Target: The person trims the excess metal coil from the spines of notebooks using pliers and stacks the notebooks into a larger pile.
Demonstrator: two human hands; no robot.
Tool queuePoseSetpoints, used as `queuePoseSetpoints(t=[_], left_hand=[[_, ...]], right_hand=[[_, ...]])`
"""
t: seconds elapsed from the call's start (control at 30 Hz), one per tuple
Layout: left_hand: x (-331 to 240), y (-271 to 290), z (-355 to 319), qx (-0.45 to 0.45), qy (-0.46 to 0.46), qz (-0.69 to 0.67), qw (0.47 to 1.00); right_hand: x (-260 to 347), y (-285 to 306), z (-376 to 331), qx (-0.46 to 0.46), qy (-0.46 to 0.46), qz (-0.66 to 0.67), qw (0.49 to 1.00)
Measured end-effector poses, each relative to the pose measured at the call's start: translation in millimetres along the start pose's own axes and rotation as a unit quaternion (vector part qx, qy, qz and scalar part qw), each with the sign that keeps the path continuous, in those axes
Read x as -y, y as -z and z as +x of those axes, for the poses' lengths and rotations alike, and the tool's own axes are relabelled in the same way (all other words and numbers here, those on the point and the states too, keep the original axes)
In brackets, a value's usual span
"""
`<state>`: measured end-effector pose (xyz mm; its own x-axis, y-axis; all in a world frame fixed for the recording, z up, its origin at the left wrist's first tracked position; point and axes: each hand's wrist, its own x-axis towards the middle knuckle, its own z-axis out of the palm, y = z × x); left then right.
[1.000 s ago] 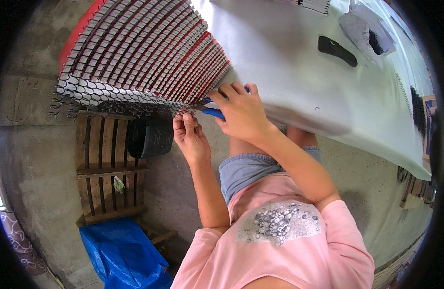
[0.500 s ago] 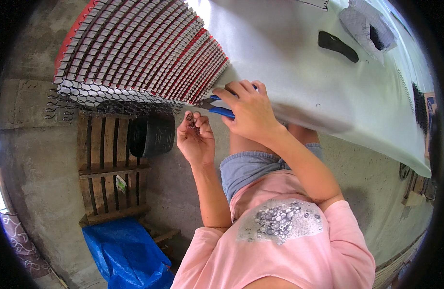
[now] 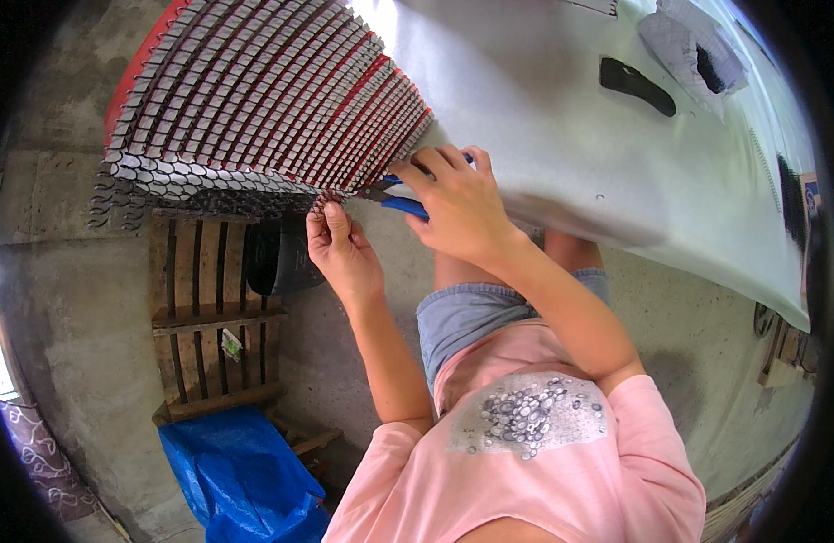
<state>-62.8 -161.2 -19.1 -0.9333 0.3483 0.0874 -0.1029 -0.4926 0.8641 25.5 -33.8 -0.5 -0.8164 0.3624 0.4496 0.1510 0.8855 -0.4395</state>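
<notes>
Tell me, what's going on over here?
A person is working with both bare hands at a white table. The right hand grips blue-handled pliers, their tip near the edge of a dark wire mesh with red rows in it. The left hand pinches small wire loops right beside that tip. Whether the pliers are biting on wire is too small to tell. A black bin stands below.

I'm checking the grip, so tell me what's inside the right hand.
Inside the right hand is a pliers-like tool: its dark jaws and parts of its blue handles show. The palm and remaining handle are covered.
</notes>
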Motion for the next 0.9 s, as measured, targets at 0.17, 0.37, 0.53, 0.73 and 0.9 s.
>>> queuePoseSetpoints(t=[0.17,0.37,0.53,0.73,0.9], left_hand=[[9,-13,-1,-0.059,-0.080,0.083,0.992],[21,-26,-2,-0.073,-0.105,0.054,0.990],[26,-21,2,-0.083,-0.127,0.072,0.986],[23,-17,0,-0.092,-0.118,0.072,0.986],[24,-17,-5,-0.089,-0.114,0.080,0.986]], right_hand=[[0,-6,1,-0.028,0.014,-0.015,0.999],[2,-5,3,0.015,0.010,-0.002,1.000],[-4,-10,2,0.098,-0.031,0.038,0.994],[2,2,-1,0.038,-0.013,0.020,0.999],[1,2,3,-0.060,0.011,0.025,0.998]])
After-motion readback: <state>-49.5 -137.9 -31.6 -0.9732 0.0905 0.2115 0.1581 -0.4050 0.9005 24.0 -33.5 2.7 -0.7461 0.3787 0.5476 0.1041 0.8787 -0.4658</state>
